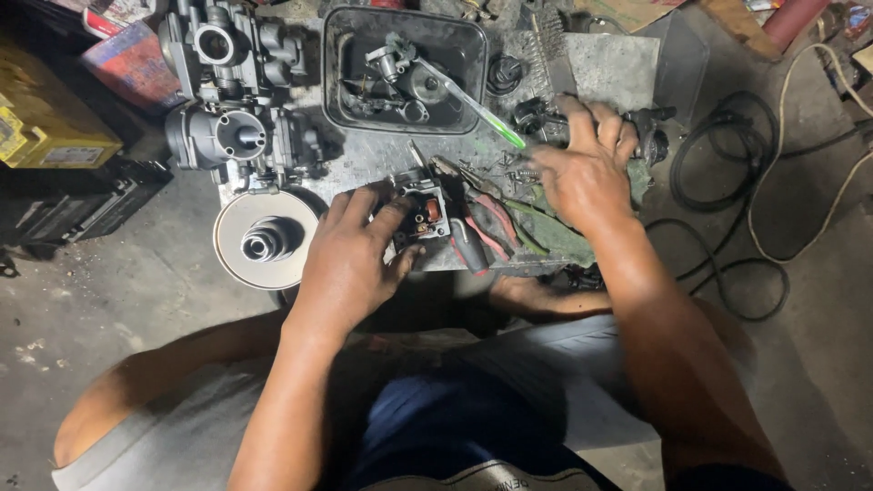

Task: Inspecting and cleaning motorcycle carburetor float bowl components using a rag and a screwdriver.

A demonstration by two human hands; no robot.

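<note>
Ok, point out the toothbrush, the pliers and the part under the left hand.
toothbrush point(473, 102), head view, on its pale handle.
pliers point(486, 232), head view, on a red grip.
carburetor part point(427, 211), head view, on its open top face beside the left hand point(350, 264).

Dull grey cast metal on the carburettor point(238, 136) at upper left; the tray point(338, 82) at top centre is matt black plastic; the pulley disc point(235, 238) below is smooth brushed metal; the pliers point(482, 236) have glossy red plastic grips; the floor point(109, 291) is rough concrete
</note>
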